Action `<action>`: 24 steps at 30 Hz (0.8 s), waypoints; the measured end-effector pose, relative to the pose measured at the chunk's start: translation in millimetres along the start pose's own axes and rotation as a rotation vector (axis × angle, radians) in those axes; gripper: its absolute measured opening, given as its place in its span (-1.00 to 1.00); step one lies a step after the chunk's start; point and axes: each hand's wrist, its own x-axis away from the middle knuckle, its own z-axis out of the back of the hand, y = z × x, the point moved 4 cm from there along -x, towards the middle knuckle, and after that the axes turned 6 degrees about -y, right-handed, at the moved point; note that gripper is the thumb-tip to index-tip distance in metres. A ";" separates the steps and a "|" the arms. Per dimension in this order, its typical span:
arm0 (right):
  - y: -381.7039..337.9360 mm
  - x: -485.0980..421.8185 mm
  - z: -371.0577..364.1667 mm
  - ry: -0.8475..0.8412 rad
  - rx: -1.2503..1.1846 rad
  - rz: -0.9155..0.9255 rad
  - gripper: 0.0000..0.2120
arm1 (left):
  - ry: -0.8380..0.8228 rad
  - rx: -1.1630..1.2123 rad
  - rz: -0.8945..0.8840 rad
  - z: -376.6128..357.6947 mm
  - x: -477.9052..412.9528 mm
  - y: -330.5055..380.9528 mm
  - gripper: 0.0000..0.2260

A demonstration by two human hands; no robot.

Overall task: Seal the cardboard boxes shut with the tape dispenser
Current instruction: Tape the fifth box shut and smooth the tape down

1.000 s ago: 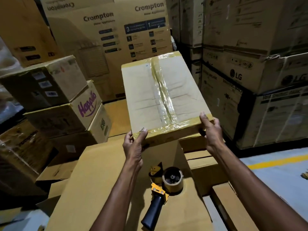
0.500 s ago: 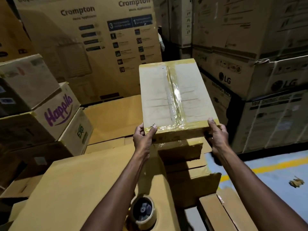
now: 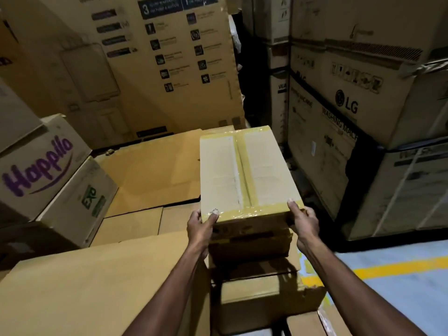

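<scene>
My left hand (image 3: 202, 223) and right hand (image 3: 303, 220) grip the pale rectangular cardboard box (image 3: 244, 173), its centre seam apparently sealed with clear glossy tape (image 3: 240, 170).

head cam | wide-angle, sitting at the person's head | facing forward and down | looking closely over the box (image 3: 244, 175) | cartons (image 3: 363, 98) filling the far edges
</scene>
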 end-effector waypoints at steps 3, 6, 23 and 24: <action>25.9 -32.8 -2.2 -0.007 0.037 -0.063 -0.25 | 0.003 -0.046 0.009 -9.0 -25.2 -18.5 -0.76; 39.7 -52.1 -10.4 -0.012 0.096 -0.071 -0.25 | 0.010 -0.083 0.043 -11.2 -45.3 -33.0 -0.80; 22.2 -28.6 10.4 -0.262 0.661 -0.124 -0.26 | 0.177 -0.299 0.441 -21.3 -17.9 -70.8 -0.17; 24.5 -23.9 15.8 -0.256 0.707 -0.147 -0.30 | 0.167 -0.277 0.429 -28.6 -5.4 -65.0 -0.28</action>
